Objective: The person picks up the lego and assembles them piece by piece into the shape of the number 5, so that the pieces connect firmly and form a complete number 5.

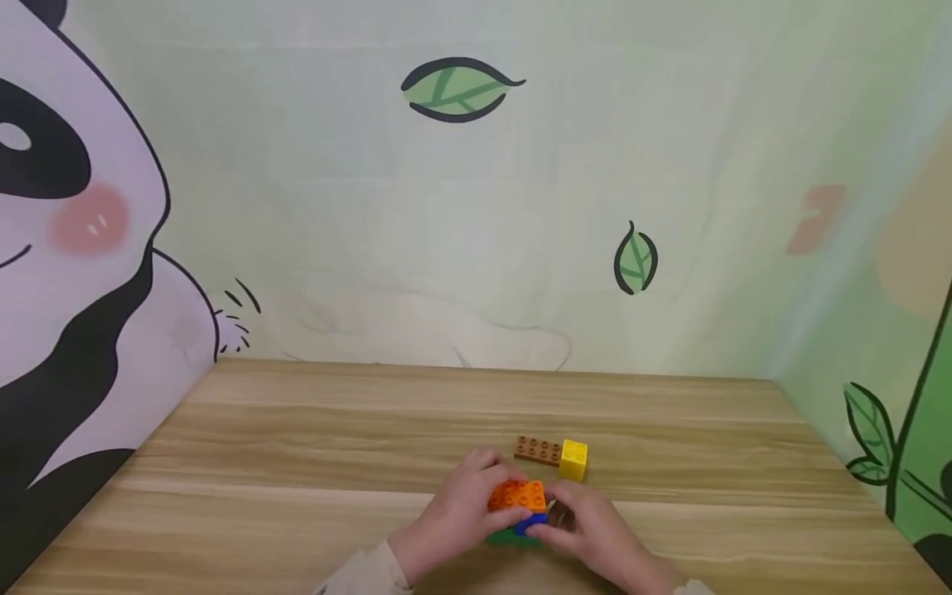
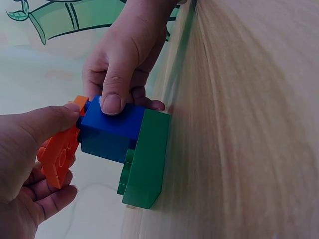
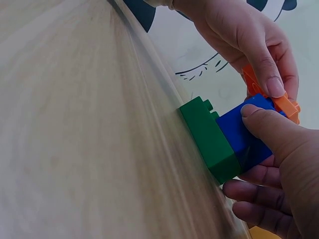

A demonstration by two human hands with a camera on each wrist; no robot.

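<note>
My left hand (image 1: 464,504) pinches an orange toy building brick (image 1: 526,494) between thumb and fingers. It is a thin studded piece, held over the top of a blue brick (image 2: 110,134). Blue studs show at the seam between the two in the left wrist view, and part of the orange piece juts out past the blue one. With thumb and fingers, my right hand (image 1: 595,529) grips the blue brick by its sides. Under the blue brick is a green brick (image 2: 149,159), low at the tabletop, with some of its studs bare beside the blue.
Just beyond the hands, a flat brown studded brick (image 1: 538,450) lies on the wooden table (image 1: 335,430). A yellow brick (image 1: 573,459) stands at its right end. Behind the table hangs a backdrop (image 1: 335,207) printed with a panda and leaves.
</note>
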